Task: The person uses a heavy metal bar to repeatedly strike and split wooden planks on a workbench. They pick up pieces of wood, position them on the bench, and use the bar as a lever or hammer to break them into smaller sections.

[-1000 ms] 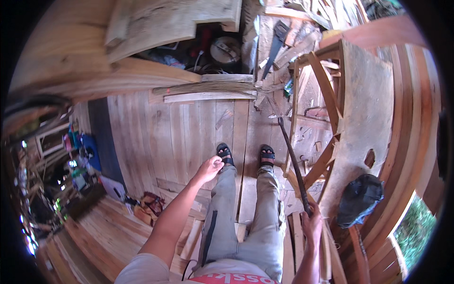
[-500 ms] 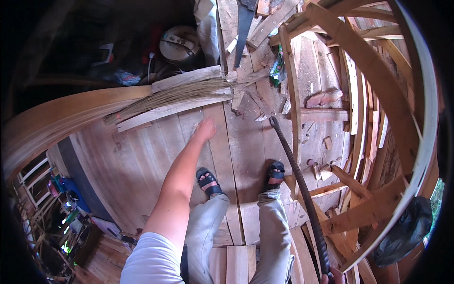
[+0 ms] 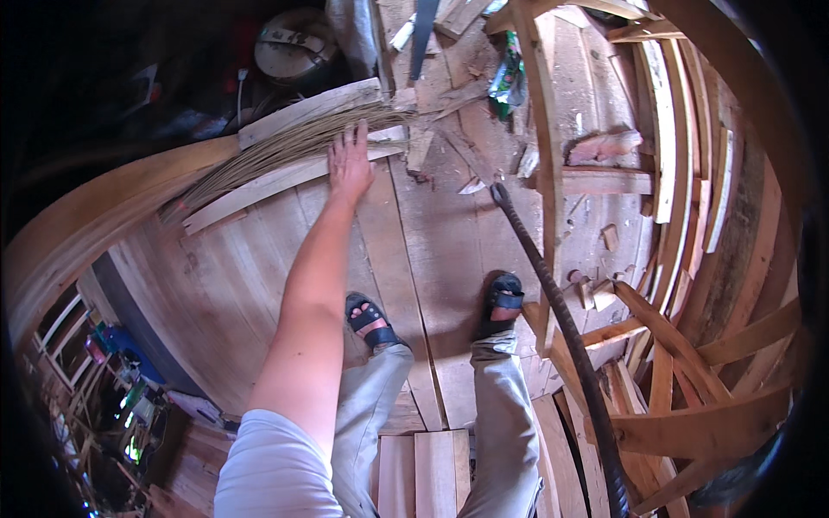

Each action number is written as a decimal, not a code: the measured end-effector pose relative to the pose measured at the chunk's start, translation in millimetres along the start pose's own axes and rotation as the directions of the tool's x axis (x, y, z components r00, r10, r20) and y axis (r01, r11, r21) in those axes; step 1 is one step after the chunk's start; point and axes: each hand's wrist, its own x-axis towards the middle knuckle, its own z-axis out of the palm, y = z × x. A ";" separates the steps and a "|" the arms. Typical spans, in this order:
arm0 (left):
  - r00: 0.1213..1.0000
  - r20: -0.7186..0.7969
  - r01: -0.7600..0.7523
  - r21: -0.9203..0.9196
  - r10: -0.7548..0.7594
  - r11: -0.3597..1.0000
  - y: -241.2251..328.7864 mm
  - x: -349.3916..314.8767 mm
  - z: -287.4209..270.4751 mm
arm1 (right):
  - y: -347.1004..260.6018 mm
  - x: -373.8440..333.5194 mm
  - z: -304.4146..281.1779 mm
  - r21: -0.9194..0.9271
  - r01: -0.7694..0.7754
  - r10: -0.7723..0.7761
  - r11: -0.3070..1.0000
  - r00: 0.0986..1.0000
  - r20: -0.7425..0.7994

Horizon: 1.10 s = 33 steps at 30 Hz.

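Note:
My left hand (image 3: 351,164) reaches forward with its fingers stretched out, open. Its fingertips lie over a stick broom (image 3: 276,151), a long bundle of thin brownish sticks with a reddish tie at its left end. The palm is over the near pale board (image 3: 285,190) beside the broom; whether it presses on either one I cannot tell. To the right, a dark ribbed metal bar (image 3: 561,315) slants from the plank floor down to the lower edge. My right hand is out of the picture.
Curved wooden ribs (image 3: 540,173) and crossing timbers rise on the right. A saw blade (image 3: 423,39), wood scraps and a green wrapper (image 3: 508,78) lie ahead. A round lidded container (image 3: 295,47) stands at the far left. My sandalled feet are on the plank floor (image 3: 432,250).
My left hand has moved forward from above the floor to the broom and board, its fingers spreading out. My right hand, formerly at the bar's lower end, has left the picture.

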 end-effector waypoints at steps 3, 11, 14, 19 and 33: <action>0.979 -0.188 -0.105 -0.130 0.079 0.986 -3.1 -28.7 13.9 | -4.4 11.2 2.7 0.012 0.061 -0.060 0.998 0.997 -0.054; 0.858 -0.413 0.002 -0.593 -0.307 0.805 -2.1 -94.7 17.3 | -12.0 16.0 -5.1 -0.077 0.045 -0.048 0.996 0.998 -0.035; 0.643 -0.210 0.180 -0.893 -0.737 0.412 -13.3 -102.7 29.0 | -14.9 21.0 -7.9 -0.096 0.050 -0.052 0.994 0.998 -0.020; 0.569 0.380 0.152 -0.920 -0.730 -0.361 -30.0 -86.1 49.1 | -20.2 22.7 -11.3 -0.118 0.036 -0.039 0.992 0.999 -0.019; 0.603 0.629 0.072 -0.656 -0.492 -0.751 -79.7 -29.9 40.3 | -33.1 26.5 -18.9 -0.147 0.049 -0.053 0.988 0.998 -0.027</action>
